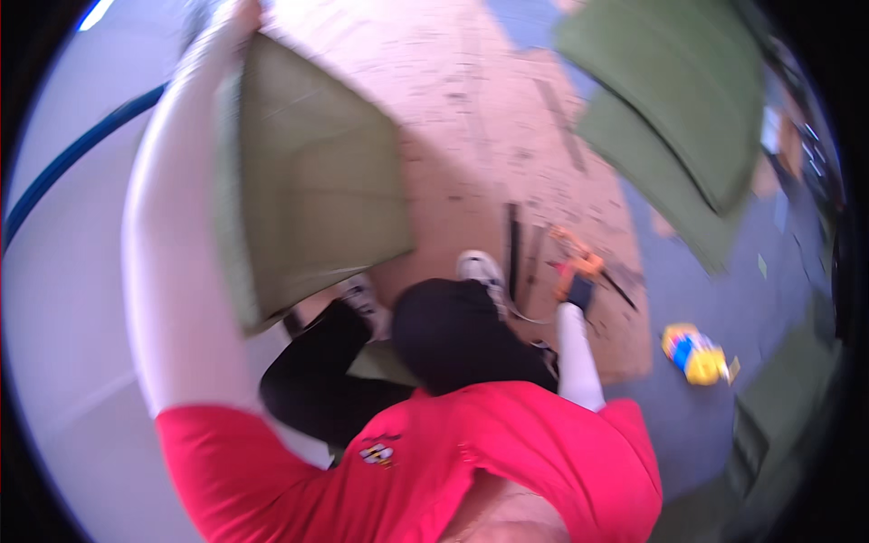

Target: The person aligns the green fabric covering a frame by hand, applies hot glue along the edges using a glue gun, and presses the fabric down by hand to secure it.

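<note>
At the upper left, my raised left hand (243,14) is closed on the top corner of an olive-green padded panel (321,172). The panel stands tilted on its edge beside my left leg, its broad face turned right. My right hand (587,264) is low at the right of my knees, just above the brown board. Blur hides its fingers, and dark and orange patches show around it. An orange thing (566,237) lies against it, its kind unclear. A thin pale cord (529,319) runs beside it.
Brown, marked cardboard (434,81) covers the floor under my shoes. Dark strips (514,244) lie on it. Stacked green panels (670,100) rest at the upper right. A yellow and blue package (695,353) is on the grey floor, with another green piece (787,389) behind it.
</note>
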